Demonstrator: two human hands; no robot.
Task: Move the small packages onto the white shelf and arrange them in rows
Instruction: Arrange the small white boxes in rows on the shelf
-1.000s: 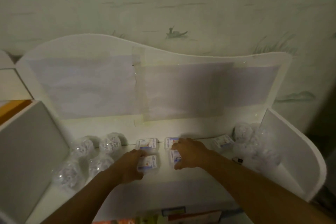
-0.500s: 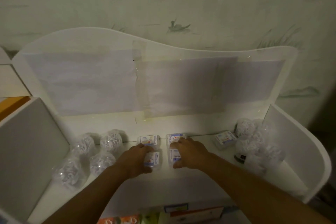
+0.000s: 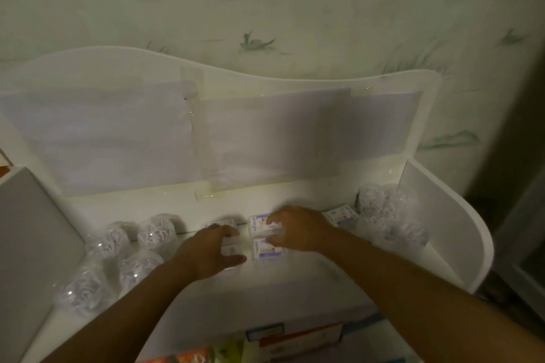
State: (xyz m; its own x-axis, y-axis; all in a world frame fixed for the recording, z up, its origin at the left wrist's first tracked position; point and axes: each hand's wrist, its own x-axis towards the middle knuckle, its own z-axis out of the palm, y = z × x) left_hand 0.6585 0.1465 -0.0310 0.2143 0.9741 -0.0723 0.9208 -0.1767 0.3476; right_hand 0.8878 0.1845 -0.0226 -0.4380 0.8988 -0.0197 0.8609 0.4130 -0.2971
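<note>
On the white shelf (image 3: 295, 283), clear round containers (image 3: 129, 250) sat left of the small packages (image 3: 267, 240), which lay mid-shelf in two short rows. The left hand (image 3: 206, 250) lay over the left packages, fingers spread; whether it grasped one was unclear. The right hand (image 3: 295, 230) hovered with curled fingers over the right packages, its grasp unclear. More containers (image 3: 386, 215) clustered right of the packages.
</note>
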